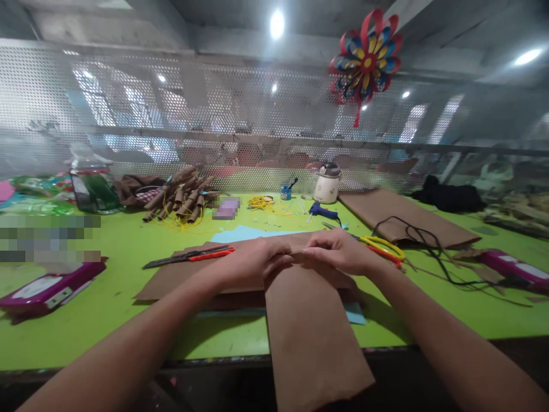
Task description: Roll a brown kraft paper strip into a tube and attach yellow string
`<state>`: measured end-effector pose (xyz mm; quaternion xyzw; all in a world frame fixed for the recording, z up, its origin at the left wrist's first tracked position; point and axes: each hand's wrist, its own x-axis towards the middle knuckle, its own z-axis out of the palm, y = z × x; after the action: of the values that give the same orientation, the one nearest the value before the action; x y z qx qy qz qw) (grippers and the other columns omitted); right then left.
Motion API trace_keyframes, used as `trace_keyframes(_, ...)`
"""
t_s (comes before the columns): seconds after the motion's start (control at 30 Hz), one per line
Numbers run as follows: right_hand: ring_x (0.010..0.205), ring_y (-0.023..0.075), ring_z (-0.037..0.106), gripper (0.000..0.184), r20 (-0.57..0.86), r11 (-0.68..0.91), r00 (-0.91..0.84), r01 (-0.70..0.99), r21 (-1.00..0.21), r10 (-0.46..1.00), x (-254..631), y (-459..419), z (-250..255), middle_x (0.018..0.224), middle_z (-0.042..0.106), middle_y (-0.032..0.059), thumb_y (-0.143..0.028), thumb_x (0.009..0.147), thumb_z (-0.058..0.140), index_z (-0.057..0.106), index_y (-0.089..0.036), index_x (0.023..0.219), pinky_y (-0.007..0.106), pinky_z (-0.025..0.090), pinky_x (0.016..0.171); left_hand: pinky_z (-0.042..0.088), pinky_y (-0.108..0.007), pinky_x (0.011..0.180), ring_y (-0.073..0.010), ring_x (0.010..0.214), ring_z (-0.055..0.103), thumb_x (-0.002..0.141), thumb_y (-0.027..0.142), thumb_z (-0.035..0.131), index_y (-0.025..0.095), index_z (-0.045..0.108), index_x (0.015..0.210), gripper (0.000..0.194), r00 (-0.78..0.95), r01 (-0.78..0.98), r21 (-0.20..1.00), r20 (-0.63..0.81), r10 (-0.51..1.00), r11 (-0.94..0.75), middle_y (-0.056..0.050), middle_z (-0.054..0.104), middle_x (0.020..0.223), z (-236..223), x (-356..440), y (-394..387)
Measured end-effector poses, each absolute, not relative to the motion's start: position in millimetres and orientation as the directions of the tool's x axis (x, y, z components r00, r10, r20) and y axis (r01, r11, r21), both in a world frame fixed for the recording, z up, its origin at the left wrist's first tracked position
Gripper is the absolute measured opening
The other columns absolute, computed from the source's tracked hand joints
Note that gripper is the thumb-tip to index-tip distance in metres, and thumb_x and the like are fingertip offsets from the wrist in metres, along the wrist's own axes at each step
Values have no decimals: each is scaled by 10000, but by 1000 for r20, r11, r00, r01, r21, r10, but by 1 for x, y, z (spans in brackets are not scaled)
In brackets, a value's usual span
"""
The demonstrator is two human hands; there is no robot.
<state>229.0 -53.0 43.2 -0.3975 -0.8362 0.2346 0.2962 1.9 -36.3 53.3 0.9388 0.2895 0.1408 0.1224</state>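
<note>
A strip of brown paper (pixel 315 337) hangs over the front edge of the green table. My left hand (pixel 263 260) pinches its far end, where the edge looks folded or rolled. From the other side my right hand (pixel 332 250) grips the same end, fingertips close to the left ones. Beneath both hands lie larger brown sheets (pixel 171 286) on light blue paper (pixel 355 313). A utility knife with a red-orange part (pixel 210 253) rests on the brown sheets, left of my left hand. Scissors with yellow and orange handles (pixel 384 250) lie just beyond my right wrist.
A blue glue gun (pixel 323 212), a cream jar (pixel 327 186) and rolled brown paper tubes (pixel 182 197) stand farther back. Purple power strips (pixel 51 286) sit at both sides. A black cord (pixel 433 246) loops at right beside a folded brown sheet (pixel 398 214). A paper flower (pixel 368 62) hangs above.
</note>
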Motion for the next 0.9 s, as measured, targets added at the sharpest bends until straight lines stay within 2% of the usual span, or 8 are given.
trace_keyframes(0.2, 445, 73, 527, 246, 100, 433, -598, 444, -785, 795, 239, -53, 45, 580, 579, -33, -379, 870, 510, 606, -155, 835, 187, 385, 450, 309, -204, 529, -108, 603, 485, 881, 446, 438, 184, 640, 824, 336, 771, 532, 443, 100, 629, -722, 2, 617, 698, 53, -4, -28)
trace_keyframes(0.3, 440, 73, 547, 235, 75, 402, -601, 431, -808, 796, 239, -54, 47, 596, 589, -34, -373, 867, 517, 592, -158, 808, 179, 379, 423, 287, -193, 498, -92, 563, 447, 842, 478, 494, 158, 638, 727, 369, 763, 524, 504, 81, 641, -687, 11, 585, 627, 52, -7, -21)
trace_keyframes(0.4, 379, 67, 523, 257, 52, 350, -592, 401, -847, 805, 238, -55, 48, 516, 543, -54, -386, 874, 506, 563, -157, 771, 168, 341, 366, 277, -185, 488, -77, 536, 413, 825, 466, 525, 142, 612, 657, 375, 756, 499, 518, 132, 642, -694, 23, 540, 577, 53, -7, -16)
trace_keyframes(0.53, 335, 62, 488, 302, 38, 287, -603, 323, -902, 797, 241, -52, 47, 443, 510, -63, -423, 884, 496, 560, -151, 767, 168, 319, 349, 300, -182, 492, -73, 521, 430, 851, 455, 493, 141, 598, 704, 362, 763, 453, 578, 143, 631, -679, 27, 528, 567, 57, -7, -17)
trace_keyframes(0.63, 396, 80, 519, 358, 84, 256, -587, 217, -942, 806, 248, -45, 42, 497, 568, -20, -459, 891, 474, 611, -135, 826, 198, 383, 404, 296, -179, 466, -59, 459, 395, 870, 455, 470, 143, 583, 763, 349, 776, 391, 692, 106, 621, -607, 51, 474, 512, 60, -10, -18)
trace_keyframes(0.77, 543, 104, 576, 398, 253, 263, -390, -28, -964, 885, 249, -39, 36, 654, 624, 24, -478, 888, 461, 647, -134, 965, 241, 480, 541, 238, -172, 413, -41, 403, 323, 858, 463, 499, 149, 534, 726, 343, 748, 304, 835, 89, 657, -459, 75, 386, 474, 62, -12, -20)
trace_keyframes(0.83, 669, 123, 616, 349, 276, 291, -387, -19, -957, 880, 242, -42, 36, 793, 661, 36, -412, 812, 607, 632, -166, 1058, 252, 507, 625, 214, -172, 405, -37, 402, 298, 848, 466, 518, 153, 513, 701, 346, 749, 261, 883, 70, 659, -390, 79, 354, 485, 60, -9, -23)
trace_keyframes(0.9, 835, 167, 629, 462, 289, 365, -477, 73, -928, 830, 233, -48, 37, 937, 673, 49, -364, 721, 708, 606, -207, 1144, 290, 519, 734, 224, -174, 419, -38, 422, 298, 844, 468, 528, 155, 499, 682, 353, 771, 211, 926, 40, 635, -314, 73, 359, 511, 56, -4, -28)
